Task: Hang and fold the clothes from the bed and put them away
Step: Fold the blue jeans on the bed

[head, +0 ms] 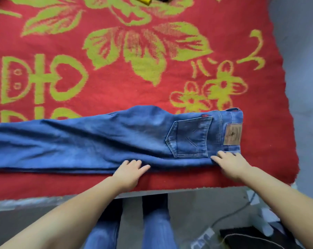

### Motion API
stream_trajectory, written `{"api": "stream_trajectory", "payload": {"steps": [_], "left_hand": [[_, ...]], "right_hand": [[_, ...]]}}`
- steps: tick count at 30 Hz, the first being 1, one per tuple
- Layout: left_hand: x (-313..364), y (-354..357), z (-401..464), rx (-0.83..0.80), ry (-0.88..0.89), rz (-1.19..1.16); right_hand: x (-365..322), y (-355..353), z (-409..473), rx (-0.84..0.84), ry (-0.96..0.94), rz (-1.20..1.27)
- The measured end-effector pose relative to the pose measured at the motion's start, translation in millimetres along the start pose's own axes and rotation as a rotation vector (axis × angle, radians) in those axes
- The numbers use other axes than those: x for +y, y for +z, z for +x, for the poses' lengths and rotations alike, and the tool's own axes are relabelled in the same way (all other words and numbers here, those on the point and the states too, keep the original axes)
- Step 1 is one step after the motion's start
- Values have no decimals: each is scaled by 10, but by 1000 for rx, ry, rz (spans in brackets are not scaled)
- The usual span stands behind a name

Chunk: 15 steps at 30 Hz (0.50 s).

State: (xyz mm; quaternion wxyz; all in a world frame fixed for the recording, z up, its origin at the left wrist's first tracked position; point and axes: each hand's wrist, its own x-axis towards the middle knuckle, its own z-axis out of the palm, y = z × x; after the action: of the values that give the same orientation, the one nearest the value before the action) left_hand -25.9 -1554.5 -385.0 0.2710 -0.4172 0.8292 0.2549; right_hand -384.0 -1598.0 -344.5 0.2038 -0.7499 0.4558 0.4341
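Note:
A pair of blue jeans [101, 141] lies lengthwise along the near side of the bed, one leg folded over the other, with the waistband and a brown leather patch [232, 134] at the right and the legs running off the left edge of the view. My left hand [129, 172] rests flat on the near edge of the jeans around the thigh. My right hand [231, 166] presses with straight fingers on the near edge below the back pocket [189, 138], close to the waistband.
The bed is covered by a red blanket [116, 90] with a yellow-green flower pattern. A yellow object [143, 0] and something dark lie at its far edge. On the floor at the lower right lie a cable and a dark box [251, 236].

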Motion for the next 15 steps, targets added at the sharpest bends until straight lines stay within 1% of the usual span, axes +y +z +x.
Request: {"api": "stream_trajectory", "payload": {"steps": [1, 2, 4, 5, 6, 7, 8, 9, 10, 11, 12, 13, 15], "left_hand": [[-14, 14, -40, 47, -49, -13], [-30, -15, -75, 108, -104, -39], [-142, 9, -107, 316, -240, -16], [-224, 21, -136, 369, -316, -9], [-304, 23, -179, 346, -374, -20], [-375, 42, -212, 304, -427, -24], [-438, 50, -236, 203, -474, -32], [-504, 68, -233, 112, -487, -19], [-566, 103, -228, 49, -442, 19], [-599, 89, -252, 21, -367, 45], [-640, 79, -267, 28, -276, 69], [-672, 58, -296, 55, -165, 113], [-732, 111, -446, 125, -83, 131]], "right_hand": [[-15, 51, 39, 11, 58, 125], [-1, 62, 79, 92, 129, 278], [82, -1, 137, 386, 270, 514], [135, -60, 149, 520, 334, 575], [201, -108, 170, 609, 386, 623], [262, -162, 187, 638, 431, 677], [304, -222, 210, 623, 472, 736], [334, -263, 251, 564, 495, 767], [342, -290, 295, 493, 492, 718], [312, -315, 339, 451, 460, 585], [249, -358, 377, 466, 378, 427], [153, -419, 410, 517, 253, 306], [-133, -535, 445, 618, -21, 209]]}}
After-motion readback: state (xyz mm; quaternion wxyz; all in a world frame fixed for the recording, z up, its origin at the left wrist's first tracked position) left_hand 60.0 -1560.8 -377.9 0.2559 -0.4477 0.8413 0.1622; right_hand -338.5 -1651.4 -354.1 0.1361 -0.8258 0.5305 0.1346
